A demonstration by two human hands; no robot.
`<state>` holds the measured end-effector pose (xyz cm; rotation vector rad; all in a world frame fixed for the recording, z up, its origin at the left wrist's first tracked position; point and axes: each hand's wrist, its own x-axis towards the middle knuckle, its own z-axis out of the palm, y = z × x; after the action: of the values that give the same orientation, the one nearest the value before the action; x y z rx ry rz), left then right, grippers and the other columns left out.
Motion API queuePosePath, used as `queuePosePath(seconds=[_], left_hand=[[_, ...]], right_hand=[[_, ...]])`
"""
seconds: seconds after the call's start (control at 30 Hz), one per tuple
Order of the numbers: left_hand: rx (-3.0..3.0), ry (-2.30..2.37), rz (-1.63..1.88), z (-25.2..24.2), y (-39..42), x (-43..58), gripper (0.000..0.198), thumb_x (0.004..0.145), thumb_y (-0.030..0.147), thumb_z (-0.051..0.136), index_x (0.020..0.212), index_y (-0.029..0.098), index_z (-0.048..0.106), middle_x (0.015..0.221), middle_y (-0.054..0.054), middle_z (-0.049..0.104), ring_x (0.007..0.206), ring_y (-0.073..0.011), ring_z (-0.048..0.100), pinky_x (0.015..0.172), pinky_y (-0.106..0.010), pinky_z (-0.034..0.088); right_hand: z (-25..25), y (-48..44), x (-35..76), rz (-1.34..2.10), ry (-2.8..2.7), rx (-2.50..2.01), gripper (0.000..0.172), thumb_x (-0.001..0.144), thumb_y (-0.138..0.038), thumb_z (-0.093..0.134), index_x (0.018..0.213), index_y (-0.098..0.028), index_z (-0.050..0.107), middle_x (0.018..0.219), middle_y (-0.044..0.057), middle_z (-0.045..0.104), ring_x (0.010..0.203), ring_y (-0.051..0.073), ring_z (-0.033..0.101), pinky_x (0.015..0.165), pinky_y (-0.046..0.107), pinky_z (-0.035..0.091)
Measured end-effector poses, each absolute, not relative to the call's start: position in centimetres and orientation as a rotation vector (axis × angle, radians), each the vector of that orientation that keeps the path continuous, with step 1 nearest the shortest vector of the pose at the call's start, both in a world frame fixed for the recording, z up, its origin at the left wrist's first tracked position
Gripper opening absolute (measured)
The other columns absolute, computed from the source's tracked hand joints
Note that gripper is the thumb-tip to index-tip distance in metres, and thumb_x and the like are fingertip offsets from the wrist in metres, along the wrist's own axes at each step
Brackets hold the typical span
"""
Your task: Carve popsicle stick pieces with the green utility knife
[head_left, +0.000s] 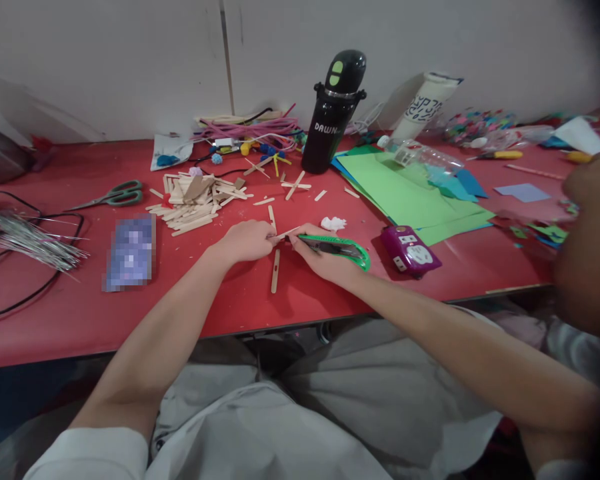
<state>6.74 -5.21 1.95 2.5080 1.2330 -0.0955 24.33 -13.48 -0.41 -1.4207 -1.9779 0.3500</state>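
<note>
My right hand (323, 259) is closed round a green utility knife (347, 248), its tip pointing left toward my other fingers. My left hand (247, 241) pinches a small wooden stick (286, 233) at the knife's tip; the fingers partly hide it. Just below both hands a wooden stick with a small slot (275, 272) lies on the red table (230, 300). Another stick (271, 217) shows right above my left fingertips. Crumpled white paper (333, 223) lies above my right hand.
Behind are a pile of wooden sticks (195, 200), crossed sticks (295, 186) and a black bottle (334, 113). Scissors (123, 193) and wires (30, 243) lie left. Green paper (405, 187) and a purple socket block (409, 251) are right, with another person's arm (590, 247) beyond.
</note>
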Motion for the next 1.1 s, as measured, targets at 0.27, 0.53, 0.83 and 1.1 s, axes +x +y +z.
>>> queuePosePath(seconds=[0.27,0.53,0.83,1.1], left_hand=[[2.511,1.221,-0.090,2.11,-5.30,6.60,0.036,0.087,0.047,0.038,0.073,0.021,0.059,0.082,-0.009,0.068,0.071,-0.0208,0.058,0.058,-0.031,0.033],[2.515,1.218,-0.102,2.36,-5.43,6.72,0.032,0.087,0.042,0.040,0.076,0.021,0.061,0.085,-0.009,0.069,0.074,-0.0212,0.060,0.058,-0.030,0.034],[2.516,1.222,-0.104,2.30,-5.41,6.74,0.029,0.086,0.039,0.040,0.074,0.020,0.059,0.084,-0.010,0.068,0.072,-0.0215,0.060,0.057,-0.031,0.032],[2.514,1.219,-0.107,2.13,-5.31,6.66,0.030,0.086,0.042,0.040,0.074,0.021,0.059,0.085,-0.009,0.069,0.074,-0.0218,0.060,0.058,-0.031,0.033]], right_hand=[[-0.46,-13.51,24.25,0.422,-1.852,-1.406,0.024,0.095,-0.041,0.048,0.094,-0.021,0.061,0.092,0.004,0.071,0.088,0.019,0.066,0.080,0.031,0.051],[-0.49,-13.50,24.25,0.400,-1.845,-1.403,0.023,0.095,-0.040,0.049,0.095,-0.021,0.062,0.094,0.006,0.072,0.092,0.020,0.066,0.082,0.033,0.052],[-0.99,-13.27,24.31,0.440,-1.795,-1.350,0.026,0.094,-0.043,0.050,0.096,-0.021,0.063,0.096,0.005,0.072,0.092,0.020,0.067,0.084,0.033,0.052],[-0.76,-13.35,24.30,0.420,-1.815,-1.386,0.025,0.094,-0.043,0.050,0.093,-0.021,0.062,0.091,0.006,0.072,0.088,0.020,0.066,0.079,0.033,0.052]])
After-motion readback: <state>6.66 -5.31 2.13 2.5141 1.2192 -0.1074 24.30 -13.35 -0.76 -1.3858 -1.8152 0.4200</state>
